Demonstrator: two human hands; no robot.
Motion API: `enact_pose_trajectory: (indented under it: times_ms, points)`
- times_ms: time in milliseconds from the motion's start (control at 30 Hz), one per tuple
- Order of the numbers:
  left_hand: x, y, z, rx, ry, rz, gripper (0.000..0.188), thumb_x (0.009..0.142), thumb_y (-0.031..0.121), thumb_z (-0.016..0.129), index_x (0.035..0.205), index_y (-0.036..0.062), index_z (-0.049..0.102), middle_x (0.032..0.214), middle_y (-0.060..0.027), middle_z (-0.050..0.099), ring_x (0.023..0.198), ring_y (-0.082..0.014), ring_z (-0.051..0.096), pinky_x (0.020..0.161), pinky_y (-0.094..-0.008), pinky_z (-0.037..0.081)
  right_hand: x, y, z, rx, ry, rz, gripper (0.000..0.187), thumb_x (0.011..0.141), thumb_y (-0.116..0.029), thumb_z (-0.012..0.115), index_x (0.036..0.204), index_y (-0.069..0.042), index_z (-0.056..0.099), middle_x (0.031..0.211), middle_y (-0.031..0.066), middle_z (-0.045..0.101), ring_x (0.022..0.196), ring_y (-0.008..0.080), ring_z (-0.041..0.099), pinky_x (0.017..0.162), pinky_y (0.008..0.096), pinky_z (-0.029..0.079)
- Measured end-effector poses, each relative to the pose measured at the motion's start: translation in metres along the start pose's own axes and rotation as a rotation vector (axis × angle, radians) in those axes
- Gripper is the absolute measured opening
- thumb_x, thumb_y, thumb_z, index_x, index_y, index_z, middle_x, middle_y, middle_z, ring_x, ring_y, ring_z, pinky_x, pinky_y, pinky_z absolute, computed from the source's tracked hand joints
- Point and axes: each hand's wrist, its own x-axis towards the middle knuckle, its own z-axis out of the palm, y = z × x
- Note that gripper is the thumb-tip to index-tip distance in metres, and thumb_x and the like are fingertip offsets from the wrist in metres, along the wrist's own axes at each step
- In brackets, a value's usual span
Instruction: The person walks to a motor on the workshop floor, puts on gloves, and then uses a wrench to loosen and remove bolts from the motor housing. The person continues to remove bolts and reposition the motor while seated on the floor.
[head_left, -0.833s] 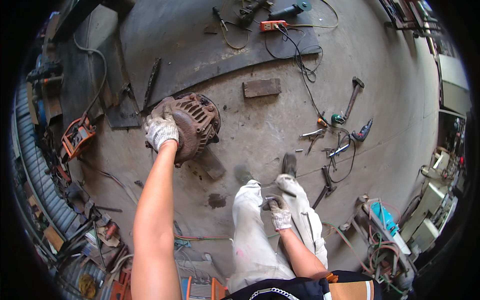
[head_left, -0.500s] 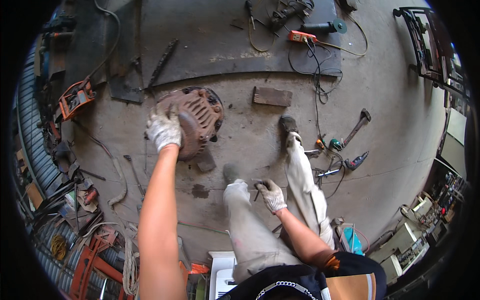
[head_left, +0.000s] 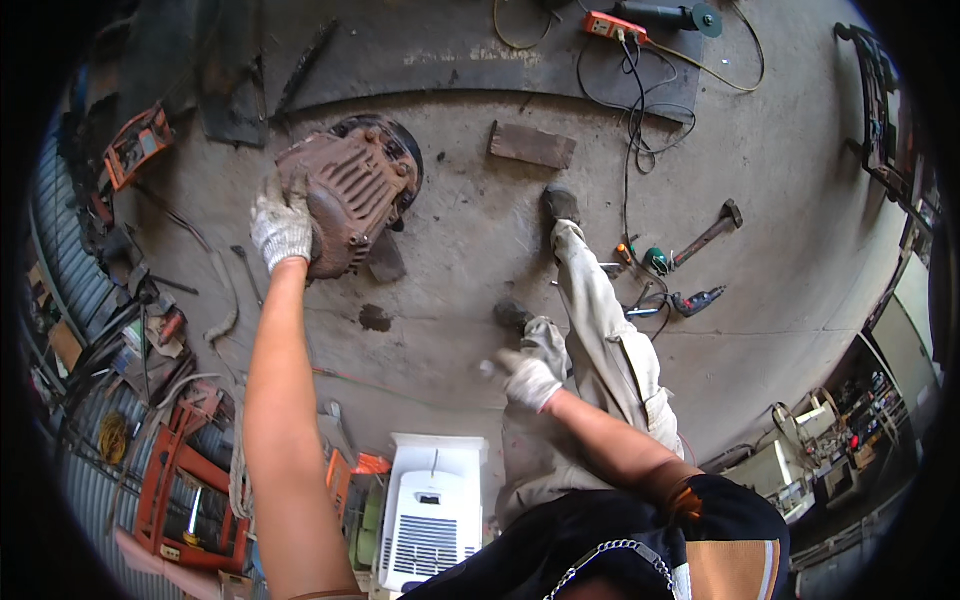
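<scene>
A heavy, rusty brown finned motor housing [head_left: 358, 192] with a dark round flange rests tilted on the concrete floor, left of the middle. My left hand [head_left: 283, 222], in a whitish knitted glove, grips its left edge, the fingers lying over the rim. A wedge-like block [head_left: 387, 258] shows beneath the housing's near side. My right hand [head_left: 528, 380], gloved as well, hangs in front of my legs, well apart from the housing. Its fingers look closed around something small, which motion blur keeps me from making out.
A wooden block [head_left: 532, 146] lies beyond my feet, before a dark steel plate [head_left: 430, 75]. An orange power strip [head_left: 615, 27], an angle grinder [head_left: 670, 17] and cords lie at the back. Rightward are a hammer [head_left: 707, 235] and a drill [head_left: 697, 301]. A white slotted casing [head_left: 432, 515] is close by.
My view and body have shifted, so the floor things sit higher in the picture. One leg has stepped across toward the other. My left hand stays on the housing; my right hand has moved, blurring.
</scene>
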Motion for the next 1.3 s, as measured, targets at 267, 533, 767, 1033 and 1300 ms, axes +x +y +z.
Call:
enact_pose_trajectory:
  times_ms: [267,533,767,1033,1300]
  points:
    - [-0.002,-0.002,-0.001,0.011,0.030,0.046,0.065,0.102,0.058,0.048,0.142,0.0077,0.058,0.147,-0.0195,0.055,0.136,-0.0388,0.050,0.114,-0.0453,0.040,-0.050,0.018,0.053,-0.532,-0.838,-0.026,0.051,0.080,-0.036,0.082,0.119,-0.005,0.070,0.114,0.0194,0.074,0.107,0.0356,0.071,0.089,0.0450,0.057]
    - [-0.002,-0.004,0.002,0.002,0.045,0.038,0.071,0.100,0.064,0.048,0.142,0.0088,0.058,0.148,-0.0175,0.054,0.139,-0.0367,0.048,0.114,-0.0459,0.040,-0.071,0.041,0.062,-0.517,-0.932,-0.084,0.048,0.079,-0.024,0.075,0.120,0.001,0.069,0.117,0.0206,0.073,0.112,0.0360,0.070,0.091,0.0437,0.056]
    - [-0.002,-0.005,0.004,0.023,0.025,0.033,0.072,0.099,0.066,0.047,0.143,0.0095,0.057,0.149,-0.0168,0.054,0.138,-0.0366,0.048,0.114,-0.0457,0.040,-0.086,0.021,0.061,-0.215,-1.261,-0.235,0.045,0.070,-0.024,0.078,0.110,-0.005,0.072,0.105,0.0192,0.074,0.101,0.0358,0.071,0.086,0.0454,0.056]
    - [-0.002,-0.003,-0.001,0.015,0.022,0.031,0.072,0.100,0.065,0.048,0.144,0.0090,0.056,0.150,-0.0204,0.052,0.137,-0.0384,0.049,0.114,-0.0467,0.040,0.010,0.002,0.012,-0.145,-0.520,-0.259,0.030,0.094,-0.028,0.061,0.115,-0.008,0.066,0.093,0.0179,0.072,0.086,0.0381,0.071,0.074,0.0447,0.055]
    - [0.012,-0.039,0.007,-0.118,0.034,0.066,0.065,0.104,0.056,0.048,0.140,0.0038,0.060,0.141,-0.0220,0.061,0.133,-0.0376,0.056,0.113,-0.0382,0.041,0.238,-0.045,-0.158,-0.719,-0.115,-0.602,0.023,0.098,-0.026,0.055,0.108,-0.009,0.067,0.096,0.0207,0.072,0.088,0.0408,0.070,0.075,0.0490,0.056]
